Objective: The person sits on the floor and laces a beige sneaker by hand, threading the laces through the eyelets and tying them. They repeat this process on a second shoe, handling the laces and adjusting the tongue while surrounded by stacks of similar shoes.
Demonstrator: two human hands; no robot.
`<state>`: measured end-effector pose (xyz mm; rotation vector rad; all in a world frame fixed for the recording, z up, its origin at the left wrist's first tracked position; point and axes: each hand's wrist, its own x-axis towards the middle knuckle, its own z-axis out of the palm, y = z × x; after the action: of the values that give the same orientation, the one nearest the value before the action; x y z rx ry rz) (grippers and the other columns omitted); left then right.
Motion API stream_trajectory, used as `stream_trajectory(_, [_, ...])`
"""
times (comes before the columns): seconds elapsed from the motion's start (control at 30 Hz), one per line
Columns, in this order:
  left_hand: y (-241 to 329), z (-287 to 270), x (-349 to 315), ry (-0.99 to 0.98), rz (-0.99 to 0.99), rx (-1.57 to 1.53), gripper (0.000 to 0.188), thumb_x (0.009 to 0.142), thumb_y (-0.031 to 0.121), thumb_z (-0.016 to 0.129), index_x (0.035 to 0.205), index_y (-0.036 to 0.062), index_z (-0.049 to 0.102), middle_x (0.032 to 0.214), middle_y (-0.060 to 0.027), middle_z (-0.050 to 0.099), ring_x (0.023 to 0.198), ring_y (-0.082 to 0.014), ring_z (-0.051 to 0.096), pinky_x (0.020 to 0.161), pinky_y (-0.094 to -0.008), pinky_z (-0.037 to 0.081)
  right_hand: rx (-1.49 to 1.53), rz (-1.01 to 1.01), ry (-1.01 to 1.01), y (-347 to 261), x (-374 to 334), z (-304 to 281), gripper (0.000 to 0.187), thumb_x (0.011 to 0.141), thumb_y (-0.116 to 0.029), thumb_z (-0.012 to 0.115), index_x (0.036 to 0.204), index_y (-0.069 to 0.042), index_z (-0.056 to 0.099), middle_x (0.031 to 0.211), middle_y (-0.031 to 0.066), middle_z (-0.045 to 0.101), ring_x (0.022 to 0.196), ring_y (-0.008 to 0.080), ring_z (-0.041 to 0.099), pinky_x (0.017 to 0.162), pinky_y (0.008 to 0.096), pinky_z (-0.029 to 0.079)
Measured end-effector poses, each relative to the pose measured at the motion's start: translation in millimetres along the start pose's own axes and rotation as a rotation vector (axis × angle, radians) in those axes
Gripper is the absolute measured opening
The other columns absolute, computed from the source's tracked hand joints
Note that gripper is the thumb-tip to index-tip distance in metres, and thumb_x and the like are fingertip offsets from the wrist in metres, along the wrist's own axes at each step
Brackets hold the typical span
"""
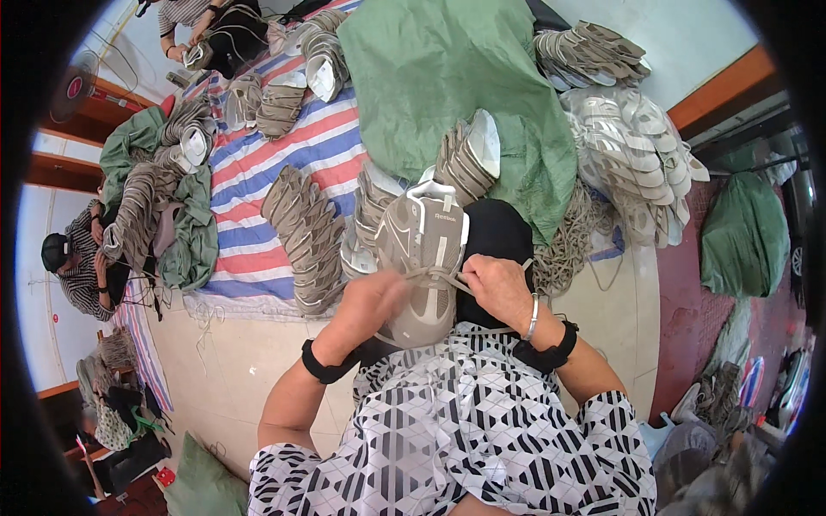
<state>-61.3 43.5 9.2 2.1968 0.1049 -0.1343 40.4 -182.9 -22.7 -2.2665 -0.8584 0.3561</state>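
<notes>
A taupe shoe upper (pixel 440 228) with white trim rests on my lap, its toe towards me. A beige shoelace (pixel 437 273) crosses its front and is looped at the middle. My right hand (pixel 502 292) is closed, pinching one end of the shoelace to the right of the upper. My left hand (pixel 375 301) is at the upper's left side by the shoelace. Motion smears its fingers, so I cannot make out its grip. Just beyond the upper stand nested stacks of similar uppers (pixel 469 155).
Another stack of uppers (pixel 303 241) stands left on a striped sheet (pixel 249 202). A green cloth (pixel 430 60) spreads ahead. Bundled laces (pixel 564 245) and wrapped pale uppers (pixel 632 159) lie to the right. Two other people handle uppers, one far left (pixel 82 258), one at the back (pixel 211 26).
</notes>
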Motion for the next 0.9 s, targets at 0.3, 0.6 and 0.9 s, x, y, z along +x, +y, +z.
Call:
stream_trajectory(0.3, [-17.6, 27.4, 0.8, 0.120, -0.215, -0.450, 0.021, 0.096, 0.024, 0.054, 0.086, 0.0057, 0.058, 0.070, 0.0049, 0.054, 0.063, -0.0030, 0.046, 0.058, -0.0192, 0.039, -0.161, -0.442, 0.216, 1.4, 2.4, 6.3, 0.014, 0.079, -0.012, 0.062, 0.071, -0.007, 0.052, 0.070, 0.0091, 0.060, 0.055, 0.0262, 0.059, 0.048, 0.0367, 0.048])
stream_trajectory(0.6, [-5.3, 28.1, 9.9, 0.336, -0.051, -0.483, 0.021, 0.096, 0.020, 0.053, 0.095, 0.0038, 0.066, 0.073, 0.0038, 0.059, 0.059, -0.0031, 0.046, 0.053, -0.0186, 0.037, -0.138, -0.556, -0.070, 4.5, 26.7, -26.2, 0.027, 0.066, -0.007, 0.073, 0.086, -0.008, 0.056, 0.095, 0.0064, 0.052, 0.086, 0.0249, 0.055, 0.071, 0.0350, 0.042])
stream_trajectory(0.9, [-9.9, 38.8, 19.2, 0.247, -0.173, -0.742, 0.020, 0.093, 0.021, 0.060, 0.096, 0.0029, 0.068, 0.078, 0.0043, 0.060, 0.069, -0.0039, 0.048, 0.065, -0.0184, 0.039, -0.237, -0.672, -0.276, 9.7, 42.6, -24.1, 0.013, 0.076, -0.020, 0.066, 0.080, -0.008, 0.061, 0.082, 0.0076, 0.053, 0.078, 0.0244, 0.058, 0.066, 0.0373, 0.044])
